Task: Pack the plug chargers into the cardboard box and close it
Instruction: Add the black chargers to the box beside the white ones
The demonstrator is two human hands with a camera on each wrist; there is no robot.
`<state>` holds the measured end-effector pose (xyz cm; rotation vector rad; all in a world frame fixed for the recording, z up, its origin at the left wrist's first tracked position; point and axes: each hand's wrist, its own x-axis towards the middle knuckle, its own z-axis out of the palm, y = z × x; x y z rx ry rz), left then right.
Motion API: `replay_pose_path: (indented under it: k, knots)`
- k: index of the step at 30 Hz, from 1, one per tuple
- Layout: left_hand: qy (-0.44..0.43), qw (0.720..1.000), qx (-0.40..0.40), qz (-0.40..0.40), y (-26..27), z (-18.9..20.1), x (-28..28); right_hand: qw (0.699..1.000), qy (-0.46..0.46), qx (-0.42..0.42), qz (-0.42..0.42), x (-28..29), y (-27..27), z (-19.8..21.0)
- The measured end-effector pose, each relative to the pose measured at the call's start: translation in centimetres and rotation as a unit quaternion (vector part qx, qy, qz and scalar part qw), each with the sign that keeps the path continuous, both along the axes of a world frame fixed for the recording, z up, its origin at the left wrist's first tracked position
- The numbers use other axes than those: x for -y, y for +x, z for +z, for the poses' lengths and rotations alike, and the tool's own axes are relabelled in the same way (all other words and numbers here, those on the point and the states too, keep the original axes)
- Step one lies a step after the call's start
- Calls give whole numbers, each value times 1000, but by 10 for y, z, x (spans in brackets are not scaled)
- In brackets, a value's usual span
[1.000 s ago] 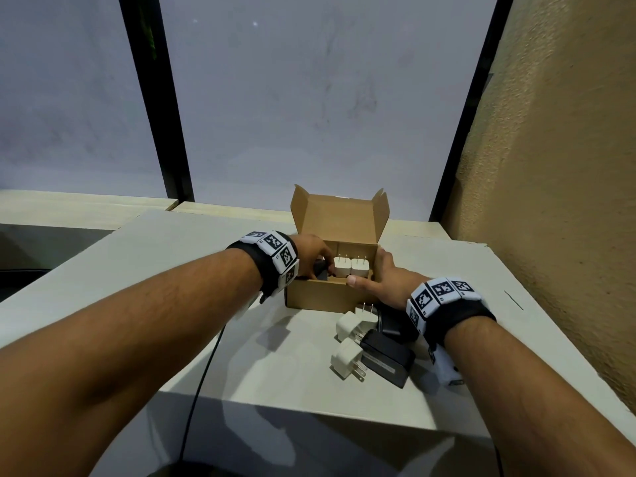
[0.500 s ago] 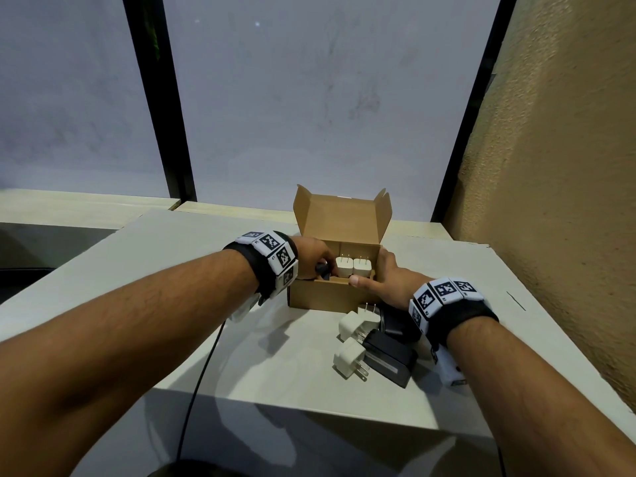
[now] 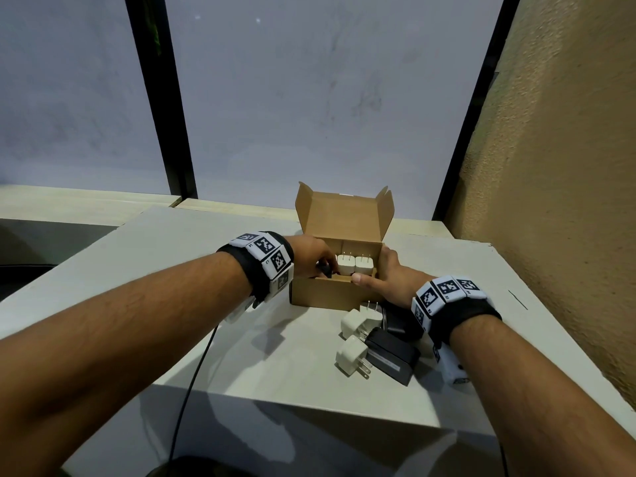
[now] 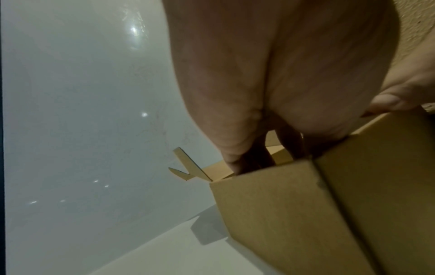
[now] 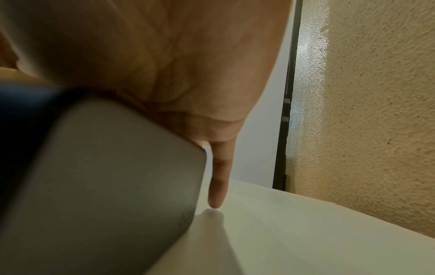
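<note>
The open cardboard box [image 3: 327, 296] stands mid-table with its lid [image 3: 344, 215] upright at the back. Two white plug chargers [image 3: 346, 268] [image 3: 364, 267] stand inside it, prongs up. My left hand [image 3: 315, 259] reaches into the box's left side, its fingers curled round a black charger [image 3: 325, 270]. In the left wrist view the fingers [image 4: 235, 152] dip behind the box wall [image 4: 306, 214]. My right hand [image 3: 382, 278] clasps the box's right front corner, thumb on the front rim. Its little finger [image 5: 217, 178] points straight down to the table.
In front of the box, by my right wrist, lie two white chargers [image 3: 358, 320] [image 3: 349, 358] and two black ones [image 3: 392, 361] [image 3: 401, 323]. A black cable [image 3: 192, 376] drops over the table's front edge. A rough tan wall [image 3: 550, 166] borders the table [image 3: 172, 270] on the right.
</note>
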<state>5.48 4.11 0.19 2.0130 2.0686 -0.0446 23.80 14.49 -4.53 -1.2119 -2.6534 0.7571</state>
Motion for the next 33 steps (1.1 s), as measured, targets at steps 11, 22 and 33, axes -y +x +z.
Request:
replay_pose_path:
  k: [11, 22, 33]
  knots:
    - [195, 979, 48, -35, 84, 31, 61, 999, 17, 46, -1, 2, 2, 7]
    - [152, 974, -52, -157, 142, -14, 93, 1000, 7, 8, 0, 4, -1, 1]
    - [156, 980, -15, -124, 122, -26, 103, 1000, 9, -1, 6, 3, 0, 0]
